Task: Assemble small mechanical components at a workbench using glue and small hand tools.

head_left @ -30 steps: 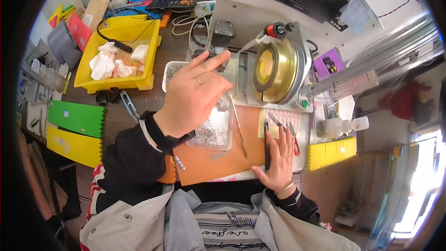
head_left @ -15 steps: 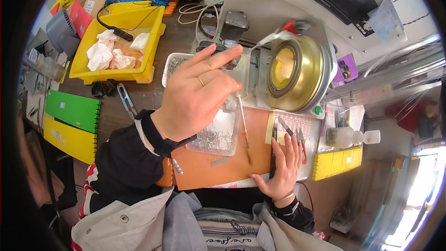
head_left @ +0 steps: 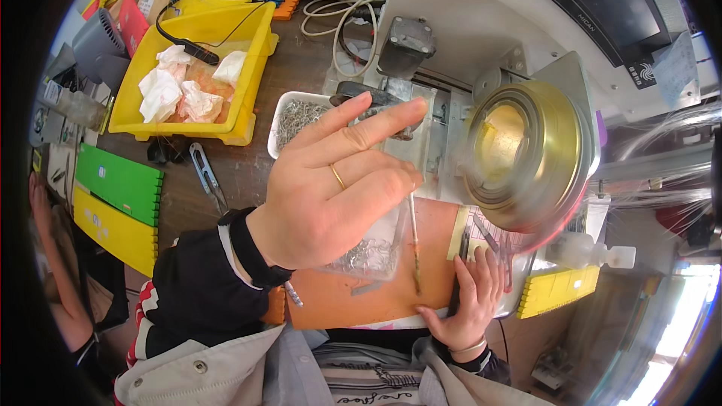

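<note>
Left hand (head_left: 331,188): thumb and forefinger together, grip cannot be told | thin stick (head_left: 415,248) over orange mat (head_left: 323,308), 6 o'clock from them, axis 12–6 | right hand (head_left: 470,302): fingers open, 4–5 o'clock from stick

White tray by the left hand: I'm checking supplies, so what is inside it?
A heap of small silvery metal pieces shows inside the white tray. The left hand hides its near right part; whatever lies there, or under the heap, cannot be seen.
</note>
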{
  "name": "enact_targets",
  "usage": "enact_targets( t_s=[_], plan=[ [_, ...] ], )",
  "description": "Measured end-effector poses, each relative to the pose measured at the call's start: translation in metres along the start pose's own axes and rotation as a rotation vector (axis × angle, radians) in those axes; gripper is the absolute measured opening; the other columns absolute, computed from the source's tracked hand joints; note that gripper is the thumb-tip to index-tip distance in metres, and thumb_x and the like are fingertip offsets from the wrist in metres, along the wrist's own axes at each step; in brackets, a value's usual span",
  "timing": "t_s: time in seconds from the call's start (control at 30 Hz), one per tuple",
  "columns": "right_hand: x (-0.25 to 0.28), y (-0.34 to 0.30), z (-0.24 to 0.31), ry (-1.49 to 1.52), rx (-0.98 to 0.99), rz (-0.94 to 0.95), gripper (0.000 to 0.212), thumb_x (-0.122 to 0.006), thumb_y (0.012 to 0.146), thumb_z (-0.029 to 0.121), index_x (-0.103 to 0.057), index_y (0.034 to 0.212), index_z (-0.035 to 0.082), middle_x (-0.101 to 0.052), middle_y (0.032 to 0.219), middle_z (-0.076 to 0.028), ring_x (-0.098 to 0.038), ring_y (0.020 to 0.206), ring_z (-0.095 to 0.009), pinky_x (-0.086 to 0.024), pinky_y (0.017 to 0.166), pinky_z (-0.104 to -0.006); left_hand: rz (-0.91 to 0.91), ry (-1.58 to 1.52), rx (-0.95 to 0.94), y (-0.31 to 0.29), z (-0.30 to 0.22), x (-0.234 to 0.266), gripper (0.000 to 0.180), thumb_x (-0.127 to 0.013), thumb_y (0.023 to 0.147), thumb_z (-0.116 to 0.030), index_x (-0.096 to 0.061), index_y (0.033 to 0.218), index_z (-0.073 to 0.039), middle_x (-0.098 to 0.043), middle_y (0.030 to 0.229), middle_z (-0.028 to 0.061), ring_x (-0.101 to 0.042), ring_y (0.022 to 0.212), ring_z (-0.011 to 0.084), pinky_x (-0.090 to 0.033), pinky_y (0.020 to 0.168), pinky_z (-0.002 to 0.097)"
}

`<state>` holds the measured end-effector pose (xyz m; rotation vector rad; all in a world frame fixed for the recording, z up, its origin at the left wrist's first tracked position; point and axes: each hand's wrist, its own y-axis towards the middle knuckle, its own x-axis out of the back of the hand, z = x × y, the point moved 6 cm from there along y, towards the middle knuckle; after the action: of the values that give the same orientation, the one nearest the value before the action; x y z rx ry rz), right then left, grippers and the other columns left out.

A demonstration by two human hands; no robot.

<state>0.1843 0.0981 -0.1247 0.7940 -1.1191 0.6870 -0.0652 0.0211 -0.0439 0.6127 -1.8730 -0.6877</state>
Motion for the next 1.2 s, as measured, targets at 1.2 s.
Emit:
enact_targets(
  t_s=[1.2],
  plan=[
    [0.001,0.001,0.004,-0.048,0.078,0.012,0.067,-0.075,0.072,0.053,-0.065,0.119,0.006,-0.058,0.128,-0.015,-0.053,0.121,-0.036,-0.017,0.116,-0.0642,-0.011,0.011,0.012,0.002,-0.003,-0.002,0.012,-0.071,0.078,-0.002,-0.068,0.088,-0.009,-0.073,0.089,0.0028,-0.064,0.118,0.0350,-0.039,0.109,0.0491]
  ],
)
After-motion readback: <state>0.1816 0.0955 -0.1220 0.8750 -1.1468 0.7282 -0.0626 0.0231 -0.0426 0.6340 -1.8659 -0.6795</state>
